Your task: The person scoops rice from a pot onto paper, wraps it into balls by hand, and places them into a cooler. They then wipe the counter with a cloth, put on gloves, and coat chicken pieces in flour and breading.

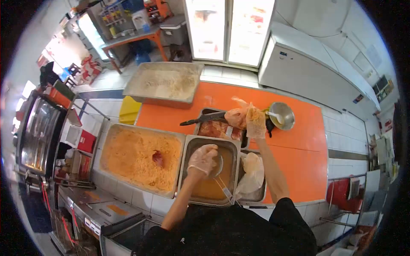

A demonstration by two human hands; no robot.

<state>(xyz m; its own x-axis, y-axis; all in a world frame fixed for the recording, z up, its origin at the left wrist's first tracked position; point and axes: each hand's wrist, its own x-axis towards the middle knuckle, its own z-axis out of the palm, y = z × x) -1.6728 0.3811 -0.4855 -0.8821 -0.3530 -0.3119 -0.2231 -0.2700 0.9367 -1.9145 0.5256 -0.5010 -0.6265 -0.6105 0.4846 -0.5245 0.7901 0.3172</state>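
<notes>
My left hand (204,160), in a clear glove, hangs over a metal tray of brownish liquid (200,194), its fingers curled; whatever they may hold is hidden. Beside it, a wire-handled strainer (220,181) rests in that tray, partly under the hand. My right hand (256,123), its glove coated with crumbs, is closed at a pale pink piece of raw chicken (236,117) above a tray of raw meat (213,129). Left of the liquid, a wide tray of orange-tinted breading (132,158) has one dark red piece of meat (158,158) lying in it.
A metal bowl (287,112) with a white-handled utensil stands right of my right hand on the orange table (299,141). At the back left is a tray of pale flour (166,81). A white plastic bag (252,175) lies in a tray near my body. Black tongs (200,119) cross the meat tray.
</notes>
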